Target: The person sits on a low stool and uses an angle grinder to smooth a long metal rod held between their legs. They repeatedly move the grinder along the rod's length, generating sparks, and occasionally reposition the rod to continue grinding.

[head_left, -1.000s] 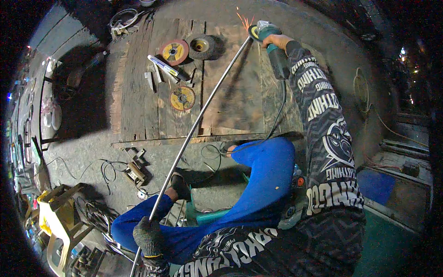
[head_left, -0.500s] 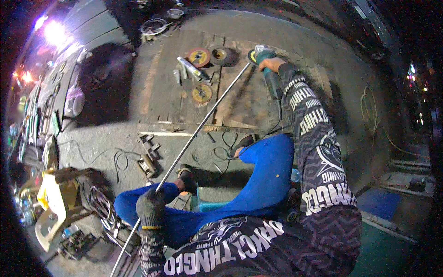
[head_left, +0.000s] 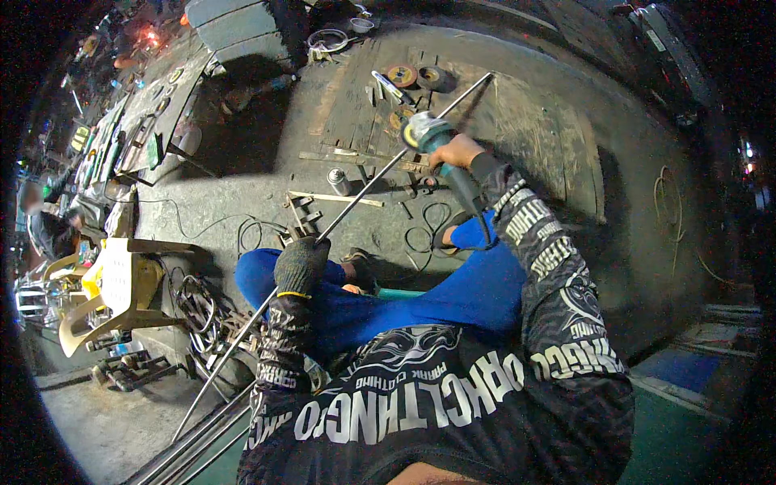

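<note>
My left hand [head_left: 300, 267], in a dark knitted glove, is closed around a long thin metal rod [head_left: 353, 215]. The rod slants from the lower left up across a wooden board. Bare, my right hand [head_left: 457, 151] grips a teal angle grinder [head_left: 465, 192]. The grinder's disc [head_left: 419, 132] is at the rod, partway along its upper stretch; whether it touches cannot be made out. Beyond the grinder, the rod's far end rests over the board. Its lower end passes under my left forearm toward other long bars.
On the wooden board [head_left: 533, 121] lie grinding discs [head_left: 401, 76] and a marker-like tube [head_left: 393, 87]. A can [head_left: 338, 181] and metal brackets [head_left: 301, 215] are on the floor. A yellowish plastic chair [head_left: 120, 283] stands left, near a seated person [head_left: 50, 222]. Long metal bars [head_left: 198, 440] lie lower left.
The grinder in my right hand has come nearer, from the rod's far end to partway along it. My view has shifted, and the can and the seated person now show.
</note>
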